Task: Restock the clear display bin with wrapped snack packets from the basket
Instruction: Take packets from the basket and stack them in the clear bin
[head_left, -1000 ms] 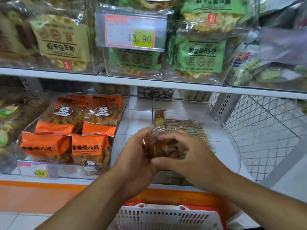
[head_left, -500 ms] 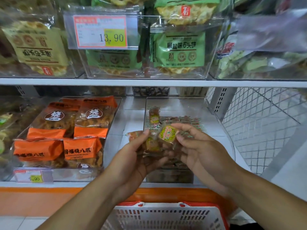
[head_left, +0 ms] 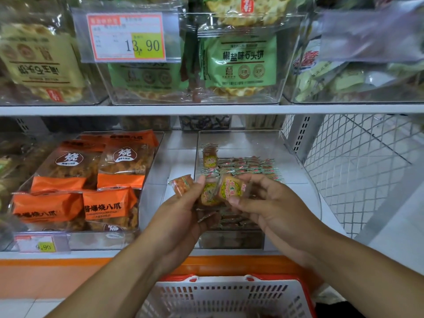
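My right fingers pinch one wrapped snack packet; my left hand curls around a small stack of packets. Just beyond them sits the clear display bin, part filled, and below my wrists the white basket.

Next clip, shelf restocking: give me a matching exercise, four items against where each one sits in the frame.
Items:
1. orange snack bags
2. white basket
3. 13.90 price tag
4. small round-label packet

Places:
A. pinched in the right hand
B. at the bottom edge, below the hands
C. front of an upper-shelf bin
D. lower-shelf bin left of the clear display bin

Pairs: 1-D, 2-B, 3-C, 4-A
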A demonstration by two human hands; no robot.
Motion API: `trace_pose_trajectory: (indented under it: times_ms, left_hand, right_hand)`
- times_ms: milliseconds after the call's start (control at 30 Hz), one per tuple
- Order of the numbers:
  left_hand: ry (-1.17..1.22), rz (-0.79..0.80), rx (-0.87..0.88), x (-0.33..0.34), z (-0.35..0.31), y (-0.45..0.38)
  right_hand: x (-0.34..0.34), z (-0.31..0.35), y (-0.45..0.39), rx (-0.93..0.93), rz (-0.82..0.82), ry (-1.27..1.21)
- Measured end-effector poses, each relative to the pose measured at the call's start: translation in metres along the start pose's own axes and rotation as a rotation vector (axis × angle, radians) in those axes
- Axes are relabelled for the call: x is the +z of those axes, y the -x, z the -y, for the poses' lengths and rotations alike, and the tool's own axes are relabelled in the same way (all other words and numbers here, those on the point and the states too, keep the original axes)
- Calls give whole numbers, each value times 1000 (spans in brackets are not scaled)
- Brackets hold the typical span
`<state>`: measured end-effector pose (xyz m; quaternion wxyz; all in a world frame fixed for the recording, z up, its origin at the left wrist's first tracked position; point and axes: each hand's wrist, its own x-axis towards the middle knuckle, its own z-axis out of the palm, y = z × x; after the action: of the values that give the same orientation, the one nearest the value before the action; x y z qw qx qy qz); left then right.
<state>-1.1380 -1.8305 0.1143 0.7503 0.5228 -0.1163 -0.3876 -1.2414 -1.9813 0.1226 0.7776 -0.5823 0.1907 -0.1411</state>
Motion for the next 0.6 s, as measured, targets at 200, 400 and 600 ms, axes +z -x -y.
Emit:
trace_pose_trajectory:
  times_ms: [200, 400, 600]
  left_hand:
    - [-7, -12, -27, 1, 1, -1]
    - [-10, 17, -28, 5, 6, -1]
    - [8, 11, -89, 9, 9, 0]
  right_hand:
    - [-7, 9, -2, -44, 31, -14]
    - [-17, 20, 0, -73, 172, 218]
    - [-19, 10, -2, 7, 203, 434]
